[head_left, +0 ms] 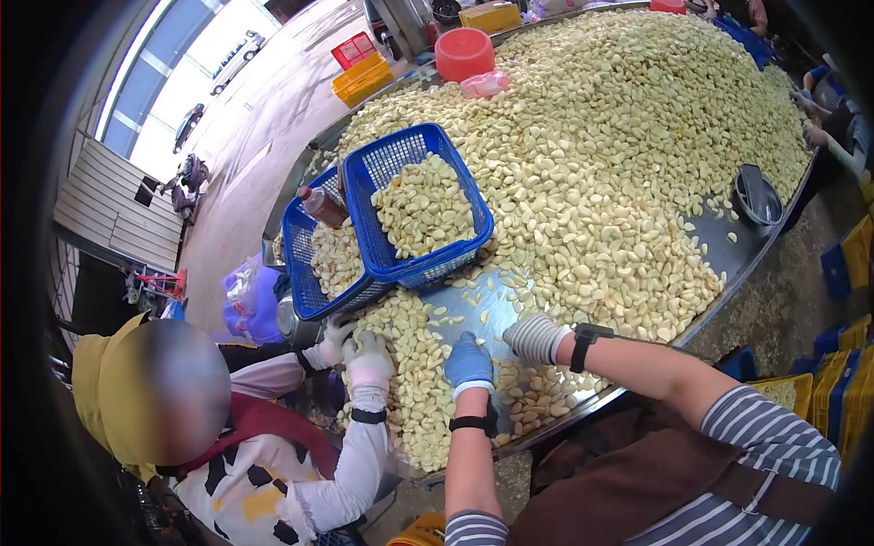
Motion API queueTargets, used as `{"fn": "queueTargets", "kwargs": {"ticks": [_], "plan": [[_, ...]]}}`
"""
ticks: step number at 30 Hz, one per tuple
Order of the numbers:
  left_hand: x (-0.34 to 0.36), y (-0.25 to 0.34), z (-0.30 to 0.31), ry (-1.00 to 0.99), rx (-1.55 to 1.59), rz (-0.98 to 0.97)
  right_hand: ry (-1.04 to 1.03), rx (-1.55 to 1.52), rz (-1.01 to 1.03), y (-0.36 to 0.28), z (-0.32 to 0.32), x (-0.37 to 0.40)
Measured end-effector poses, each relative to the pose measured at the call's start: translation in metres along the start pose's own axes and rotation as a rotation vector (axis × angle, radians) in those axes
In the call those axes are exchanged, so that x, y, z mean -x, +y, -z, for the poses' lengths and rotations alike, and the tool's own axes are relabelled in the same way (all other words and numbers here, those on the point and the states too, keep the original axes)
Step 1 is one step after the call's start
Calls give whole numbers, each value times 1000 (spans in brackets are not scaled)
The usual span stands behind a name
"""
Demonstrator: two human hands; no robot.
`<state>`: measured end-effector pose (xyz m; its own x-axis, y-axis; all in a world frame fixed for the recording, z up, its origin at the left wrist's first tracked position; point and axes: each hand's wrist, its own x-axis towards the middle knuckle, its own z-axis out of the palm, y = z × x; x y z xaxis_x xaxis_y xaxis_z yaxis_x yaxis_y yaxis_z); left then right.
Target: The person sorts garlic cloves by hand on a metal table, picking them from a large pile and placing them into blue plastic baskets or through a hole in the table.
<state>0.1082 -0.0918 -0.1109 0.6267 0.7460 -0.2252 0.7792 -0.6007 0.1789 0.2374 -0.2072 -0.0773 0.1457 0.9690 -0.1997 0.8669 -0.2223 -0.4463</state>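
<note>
My left hand (469, 364), in a blue glove, is low over the bare metal table (478, 314), beside a strip of pale, flat oval pieces (410, 355) like peeled cloves or large beans. Its fingers are curled together, and what they hold, if anything, is hidden. To its right, my right hand (537, 339) wears a grey-and-white striped glove. Its fingers are drawn together and point toward my left hand; their tips are at the edge of the main heap (601, 182). Browner pieces (537, 400) lie just below my hands.
Two blue baskets, one upper (482, 214) and one lower (300, 296), hold more pieces; a bottle (323, 207) stands in the lower. A co-worker's gloved hands (369, 359) are close on my left. A red tub (464, 55) and a metal bowl (769, 205) sit farther off.
</note>
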Motion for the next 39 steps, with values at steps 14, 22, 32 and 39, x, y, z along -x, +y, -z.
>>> {"fn": "queueTargets", "kwargs": {"ticks": [14,22,32,39], "plan": [[52,-96,30,-14,2094,549,-158,59,-54,-4,0,-16],[8,-70,33,118,55,293,-64,-1927,-234,14,42,-2],[43,-83,31,-127,1579,502,27,-18,16,-36,-49,-75],[92,-89,53,-298,2280,316,95,-1312,221,13,-36,-47]]}}
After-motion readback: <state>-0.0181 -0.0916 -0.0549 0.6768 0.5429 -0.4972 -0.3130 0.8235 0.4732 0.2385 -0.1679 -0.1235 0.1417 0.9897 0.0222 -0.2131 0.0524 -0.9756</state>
